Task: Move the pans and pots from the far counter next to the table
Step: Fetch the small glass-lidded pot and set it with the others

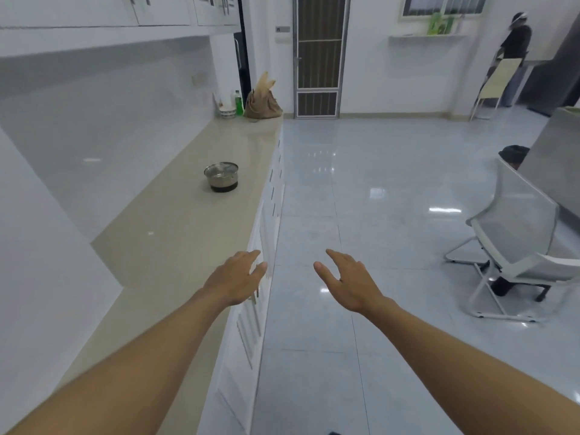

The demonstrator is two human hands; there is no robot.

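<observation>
View from a head-worn camera, looking down along a long beige counter (175, 233) that runs away on the left side of a white kitchen.

Both bare forearms reach forward. The left hand (233, 279) hovers over the counter's front edge, palm down, fingers straight and loosely spread, holding nothing. The right hand (348, 282) is off the counter, above the glossy tiled floor (329, 199) beside it, fingers likewise relaxed and slightly apart, thumb out, also empty. The two hands are level with each other and apart.

A single steel pot (221, 177) stands upright on the counter, about midway along it and nearer its front edge than the wall, well beyond the hands. It has a shiny lid and a dark base.

At the counter's far end sit a tan bag (262, 103), a green bottle (238, 102) just beside it, and some small white items that are too blurred to name. White wall cupboards (94, 7) hang above the counter, and white drawer fronts (251, 324) run below its front edge.

Beyond the counter's far end is a barred door (318, 54). Across the floor from the counter stands a white mesh chair (518, 233), next to a grey slab (552, 158) that may be a table. Far off, another person (514, 42) in dark clothes stands near a folding chair (499, 80).
</observation>
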